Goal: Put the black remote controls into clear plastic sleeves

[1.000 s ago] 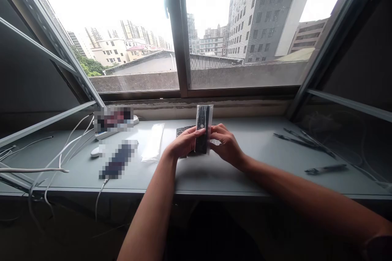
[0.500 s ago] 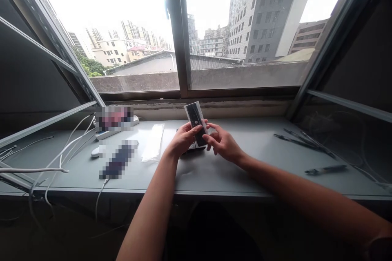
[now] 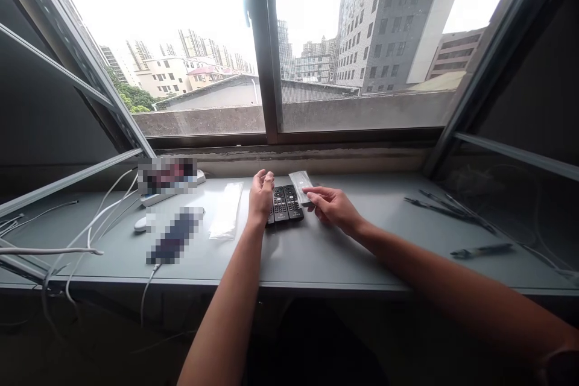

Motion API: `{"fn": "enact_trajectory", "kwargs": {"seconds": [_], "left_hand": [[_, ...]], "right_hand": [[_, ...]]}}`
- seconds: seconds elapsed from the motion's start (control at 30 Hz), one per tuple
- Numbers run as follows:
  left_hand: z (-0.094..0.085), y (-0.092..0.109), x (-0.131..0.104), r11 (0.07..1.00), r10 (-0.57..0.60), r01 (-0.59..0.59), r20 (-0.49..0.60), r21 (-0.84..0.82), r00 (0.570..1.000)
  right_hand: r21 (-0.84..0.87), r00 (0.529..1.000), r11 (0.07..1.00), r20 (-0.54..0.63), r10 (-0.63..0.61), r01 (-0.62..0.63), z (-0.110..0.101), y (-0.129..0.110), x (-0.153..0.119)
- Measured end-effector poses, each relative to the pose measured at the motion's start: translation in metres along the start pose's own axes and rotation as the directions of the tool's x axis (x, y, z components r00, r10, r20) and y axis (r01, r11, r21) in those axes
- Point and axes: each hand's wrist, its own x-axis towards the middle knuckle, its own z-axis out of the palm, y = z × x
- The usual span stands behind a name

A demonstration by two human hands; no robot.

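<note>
Pinched between the thumb and fingers of my right hand (image 3: 332,206) is a remote control in a clear plastic sleeve (image 3: 300,183), tilted above the right side of a row of remotes. Several black remote controls (image 3: 281,202) lie side by side on the table, their buttons facing up. My left hand (image 3: 261,196) stands at the left end of this row, partly covering the leftmost remote. Its fingers are loosely bent and apart from the thumb, with nothing visible in them.
A stack of clear plastic sleeves (image 3: 226,211) lies left of my left hand. Farther left are a blurred-out phone-like object (image 3: 175,236), a power strip (image 3: 201,177) and white cables (image 3: 93,223). Several pens (image 3: 447,211) lie on the right, and the window frame (image 3: 266,72) stands behind.
My left hand has let go of the sleeved remote and moved down beside the row. My right hand now holds it alone, lower and farther right, uncovering the remotes on the table.
</note>
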Motion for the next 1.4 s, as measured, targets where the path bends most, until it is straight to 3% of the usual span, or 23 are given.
{"fn": "enact_trajectory", "kwargs": {"seconds": [0.2,0.47,0.7,0.87,0.97,1.13,1.23,1.3,1.4], "left_hand": [[-0.001,0.003,-0.001,0.996,0.043,-0.04,-0.042,0.078,0.998],[0.0,0.007,-0.005,0.994,0.042,-0.038,-0.042,0.098,0.998],[-0.001,0.009,-0.007,0.994,0.037,-0.032,-0.049,0.108,0.998],[-0.002,0.009,-0.007,0.989,0.046,-0.038,-0.052,0.144,0.998],[-0.003,0.012,-0.01,0.964,0.056,-0.037,-0.065,0.262,0.996],[-0.006,0.016,-0.014,0.852,0.188,-0.14,-0.045,0.505,0.981],[-0.011,0.013,-0.016,0.715,0.268,-0.196,-0.004,0.671,0.963],[-0.014,0.012,-0.018,0.598,0.269,-0.148,-0.024,0.787,0.963],[-0.018,0.012,-0.02,0.354,0.207,0.028,-0.107,0.935,0.972]], "right_hand": [[-0.328,0.998,0.943,0.02,-0.056,0.06,-0.006,0.002,-0.001],[-0.604,0.991,0.789,0.012,-0.13,0.11,-0.006,-0.005,-0.005],[-0.76,0.951,0.587,0.131,-0.281,0.278,-0.01,0.007,-0.003],[-0.857,0.944,0.436,0.155,-0.291,0.275,-0.012,0.014,-0.002],[-0.86,0.922,0.396,0.189,-0.338,0.322,-0.013,0.015,-0.001],[-0.837,0.88,0.384,0.216,-0.423,0.39,-0.011,0.016,-0.002],[-0.824,0.851,0.375,0.223,-0.476,0.426,-0.008,0.018,-0.003],[-0.807,0.836,0.378,0.239,-0.494,0.454,-0.006,0.02,-0.003],[-0.774,0.812,0.381,0.278,-0.514,0.506,-0.003,0.024,-0.003]]}}
